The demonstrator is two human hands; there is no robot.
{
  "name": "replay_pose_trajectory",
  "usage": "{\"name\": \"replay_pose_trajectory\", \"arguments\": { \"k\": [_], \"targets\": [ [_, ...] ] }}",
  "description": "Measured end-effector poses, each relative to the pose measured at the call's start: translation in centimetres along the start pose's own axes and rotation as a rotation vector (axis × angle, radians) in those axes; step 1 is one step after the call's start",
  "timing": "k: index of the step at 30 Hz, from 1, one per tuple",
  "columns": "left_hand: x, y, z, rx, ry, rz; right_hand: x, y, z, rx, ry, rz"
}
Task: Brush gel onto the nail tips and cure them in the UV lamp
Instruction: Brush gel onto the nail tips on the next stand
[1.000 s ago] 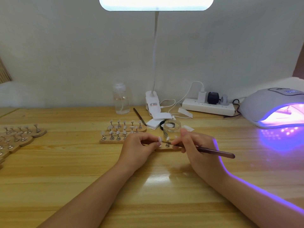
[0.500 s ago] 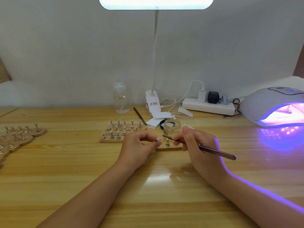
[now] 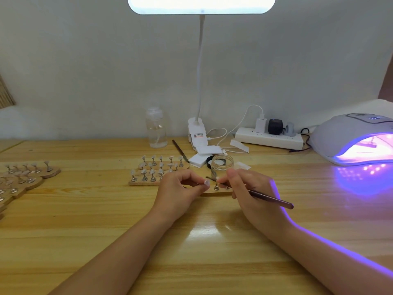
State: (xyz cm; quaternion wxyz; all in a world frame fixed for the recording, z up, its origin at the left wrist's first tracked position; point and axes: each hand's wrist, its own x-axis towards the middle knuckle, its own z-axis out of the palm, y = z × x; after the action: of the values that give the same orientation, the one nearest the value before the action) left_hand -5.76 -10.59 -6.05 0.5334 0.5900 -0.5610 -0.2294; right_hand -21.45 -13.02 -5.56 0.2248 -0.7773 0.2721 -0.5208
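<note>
Fingers of the left hand (image 3: pixel 177 193) pinched a pale nail tip (image 3: pixel 206 182), while the right hand (image 3: pixel 248 192) gripped a thin dark-handled gel brush (image 3: pixel 270 198), bristles just beside that tip. Both hovered above a small wooden stand (image 3: pixel 217 192) before a clear glass jar (image 3: pixel 221 167). Well apart, a white domed UV lamp (image 3: pixel 348 133) glowed purple.

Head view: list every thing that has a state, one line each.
UV lamp: on, glowing purple.
Desk lamp: lit.
Jar: open, no lid on it.
Bottle: capped, upright.
Left hand: pinches a nail tip.
Right hand: grips the brush.
Power strip: plugs inserted.
</note>
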Motion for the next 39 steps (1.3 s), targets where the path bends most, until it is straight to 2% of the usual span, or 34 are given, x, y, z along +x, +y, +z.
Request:
{"name": "replay_pose_trajectory", "arguments": {
  "k": [4, 7, 11, 15, 19, 23, 27, 32, 35, 39],
  "targets": [
    [-0.04, 0.06, -0.03, 0.018, 0.004, -0.009, -0.20, 0.29, 0.03, 0.075, 0.009, 0.035],
    [-0.07, 0.13, -0.04, 0.021, 0.006, -0.020, -0.16, 0.39, 0.02, 0.018, 0.025, -0.023],
    [-0.14, 0.16, -0.10, 0.036, 0.005, -0.015, -0.26, 0.33, 0.11, 0.072, 0.006, 0.059],
    [-0.08, 0.12, -0.12, 0.046, 0.001, -0.028, -0.10, 0.43, 0.06, -0.008, 0.021, -0.017],
    [-0.15, 0.17, -0.09, 0.061, 0.009, -0.038, -0.32, 0.40, 0.08, 0.062, 0.004, 0.067],
    [-0.15, 0.28, -0.10, 0.050, 0.003, -0.042, 0.00, 0.16, 0.10, -0.006, 0.023, 0.004],
    [-0.14, 0.29, -0.08, 0.062, 0.004, -0.040, -0.27, 0.14, 0.00, 0.078, 0.006, 0.056],
    [-0.15, 0.34, -0.04, 0.045, 0.002, -0.049, -0.10, 0.20, -0.06, 0.010, 0.006, 0.004],
    [-0.13, 0.32, -0.06, 0.060, 0.002, -0.038, -0.25, 0.16, -0.06, 0.090, 0.002, 0.054],
    [-0.17, 0.29, -0.04, 0.039, 0.003, -0.038, -0.17, 0.36, -0.09, 0.022, 0.033, -0.014]
  ]
}}
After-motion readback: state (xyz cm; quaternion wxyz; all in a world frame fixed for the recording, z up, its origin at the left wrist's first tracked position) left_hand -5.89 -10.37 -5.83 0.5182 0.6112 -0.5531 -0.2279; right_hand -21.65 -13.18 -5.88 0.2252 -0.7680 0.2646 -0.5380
